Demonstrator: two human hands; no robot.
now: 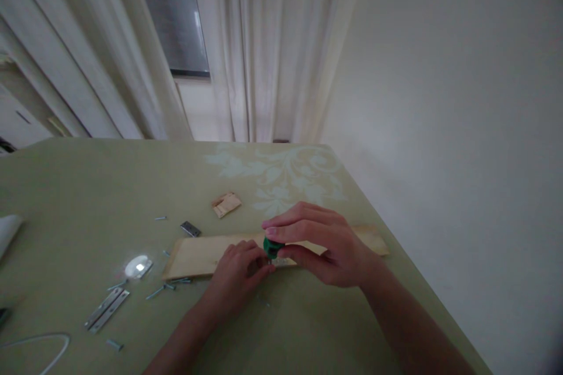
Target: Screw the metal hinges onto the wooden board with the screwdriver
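A long pale wooden board (197, 253) lies flat across the table. Over its near edge my right hand (323, 240) grips the green handle of a screwdriver (273, 247), held upright with the tip down. My left hand (240, 266) rests on the board's near edge, thumb and fingers pinched together close to the screwdriver's tip. What those fingers hold is too small to make out. Just right of the tip, a small metal piece (284, 262) shows on the board, partly covered by my right hand.
Left of the board lie a metal hinge (107, 309), several loose screws (115, 344), a shiny clear round piece (138, 267) and a dark metal plate (190, 229). A small wood scrap (227, 204) sits behind it. A white cable (53, 337) curves at lower left. A wall (461, 129) borders the table's right edge.
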